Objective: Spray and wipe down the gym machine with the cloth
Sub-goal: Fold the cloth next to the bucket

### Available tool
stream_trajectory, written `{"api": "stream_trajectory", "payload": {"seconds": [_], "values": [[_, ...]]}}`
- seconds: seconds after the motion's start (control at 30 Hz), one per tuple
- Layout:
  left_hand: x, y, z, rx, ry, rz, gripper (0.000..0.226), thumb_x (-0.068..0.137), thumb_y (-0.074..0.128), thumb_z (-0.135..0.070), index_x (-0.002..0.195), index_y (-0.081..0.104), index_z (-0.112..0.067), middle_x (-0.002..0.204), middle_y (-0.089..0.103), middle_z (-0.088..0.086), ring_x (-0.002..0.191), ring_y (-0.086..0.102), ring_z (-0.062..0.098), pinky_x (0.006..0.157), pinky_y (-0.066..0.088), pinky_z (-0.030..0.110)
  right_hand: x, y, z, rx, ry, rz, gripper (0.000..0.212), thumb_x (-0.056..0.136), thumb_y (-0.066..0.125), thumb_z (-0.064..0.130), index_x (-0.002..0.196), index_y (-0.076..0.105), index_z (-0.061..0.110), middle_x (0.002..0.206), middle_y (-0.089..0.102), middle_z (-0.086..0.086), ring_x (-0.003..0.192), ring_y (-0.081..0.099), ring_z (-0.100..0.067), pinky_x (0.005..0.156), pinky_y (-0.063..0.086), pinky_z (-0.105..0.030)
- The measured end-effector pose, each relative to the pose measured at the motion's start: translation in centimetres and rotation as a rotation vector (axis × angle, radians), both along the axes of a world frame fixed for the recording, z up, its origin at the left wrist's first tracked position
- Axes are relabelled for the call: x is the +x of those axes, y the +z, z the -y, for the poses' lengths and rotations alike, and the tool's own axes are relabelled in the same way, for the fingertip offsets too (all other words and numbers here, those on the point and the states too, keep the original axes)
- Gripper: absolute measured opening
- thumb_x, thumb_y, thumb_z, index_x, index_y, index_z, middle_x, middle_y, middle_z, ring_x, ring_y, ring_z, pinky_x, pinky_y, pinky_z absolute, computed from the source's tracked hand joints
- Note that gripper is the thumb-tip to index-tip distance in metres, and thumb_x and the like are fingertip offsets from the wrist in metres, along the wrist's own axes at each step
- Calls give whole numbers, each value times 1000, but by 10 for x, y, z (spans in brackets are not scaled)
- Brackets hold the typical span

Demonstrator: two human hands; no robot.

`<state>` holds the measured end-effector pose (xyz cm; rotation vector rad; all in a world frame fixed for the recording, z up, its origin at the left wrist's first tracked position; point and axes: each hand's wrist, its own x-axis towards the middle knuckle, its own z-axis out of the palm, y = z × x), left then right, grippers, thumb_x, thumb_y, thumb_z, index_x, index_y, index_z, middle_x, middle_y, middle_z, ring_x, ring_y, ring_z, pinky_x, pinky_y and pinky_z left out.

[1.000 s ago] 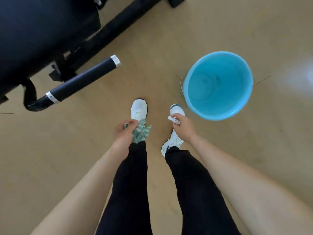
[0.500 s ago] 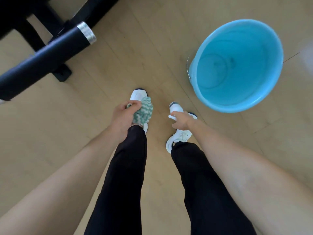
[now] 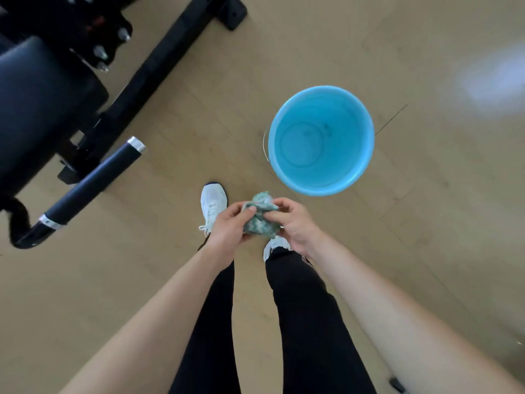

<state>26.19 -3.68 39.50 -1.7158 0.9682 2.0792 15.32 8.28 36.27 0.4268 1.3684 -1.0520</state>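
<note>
Your two hands meet in the middle of the frame over the bunched green-and-white cloth (image 3: 257, 224). Your left hand (image 3: 228, 231) pinches its left side between thumb and curled fingers, and your right hand (image 3: 294, 223) curls its fingers round the right side. Much of the cloth is hidden inside both palms, and a pale bit at its top edge is too blurred to name. Beneath the hands your right shoe (image 3: 274, 245) is mostly covered, while the left shoe (image 3: 213, 204) shows nearly whole. The gym machine (image 3: 42, 109) fills the upper left, its black pad cut off by the frame edge and its padded handle (image 3: 93, 180) well apart from the cloth. The blue bucket (image 3: 360, 155) stands on the floor (image 3: 426, 251) near your hands, up and to the right; whether it holds water I cannot tell.
</note>
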Motion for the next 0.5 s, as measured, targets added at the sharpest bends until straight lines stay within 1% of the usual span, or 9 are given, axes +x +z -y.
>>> {"api": "stream_trajectory", "payload": {"seconds": [0.07,0.13,0.2,0.33,0.37,0.4,0.43,0.47,0.5], "values": [[-14,18,-5,-10,-20,-15,22,102,62,-21,120,69,-9,112,76,9,92,74,18,67,57,23,-22,15,-3,59,27,-92,26,89,69,-10,88,64,15,92,68,-8,81,67,-25,71,55,-35],[-20,33,-6,-27,-40,-10,22,102,62,-23,120,69,-14,114,75,5,92,73,20,66,56,23,-50,29,-6,115,-6,-145,30,89,67,-13,85,60,16,87,65,-5,73,65,-20,56,53,-23],[-21,46,-5,-50,-61,10,21,103,61,-24,120,70,-16,114,74,1,92,73,22,71,55,26,-77,36,-8,188,-74,-191,30,89,64,-14,86,58,15,89,64,-6,70,65,-18,48,51,-19],[-19,62,-1,-103,-97,60,24,106,53,-25,116,72,-14,111,74,4,89,72,21,77,55,29,-121,23,-9,311,-151,-332,30,88,66,-13,87,58,16,110,67,-16,97,69,-31,65,59,-33],[-19,63,1,-120,-115,66,25,106,52,-24,114,73,-14,110,75,5,88,72,21,79,56,31,-130,18,-9,315,-183,-321,29,89,67,-13,95,60,15,117,67,-17,101,69,-33,71,61,-36],[-19,63,3,-135,-133,72,25,106,52,-24,112,74,-14,109,75,6,88,72,21,81,56,32,-138,12,-11,311,-191,-294,32,90,69,-11,110,61,13,123,66,-19,103,69,-34,77,62,-39],[-19,63,5,-148,-144,80,24,105,53,-24,110,75,-15,108,76,6,88,71,21,82,55,33,-143,10,-13,317,-168,-260,44,91,71,-8,127,57,13,127,64,-19,102,69,-34,81,62,-40],[-20,63,7,-159,-150,88,24,104,54,-24,108,75,-15,107,76,6,87,71,20,82,55,34,-146,7,-17,335,-122,-238,56,92,72,-5,140,51,14,128,63,-19,99,67,-32,82,61,-40],[-20,63,8,-166,-155,92,24,104,54,-24,107,76,-15,106,76,7,87,70,20,81,55,34,-144,6,-21,363,-80,-236,60,92,72,-3,144,48,15,127,63,-20,94,65,-30,78,61,-39]]}}
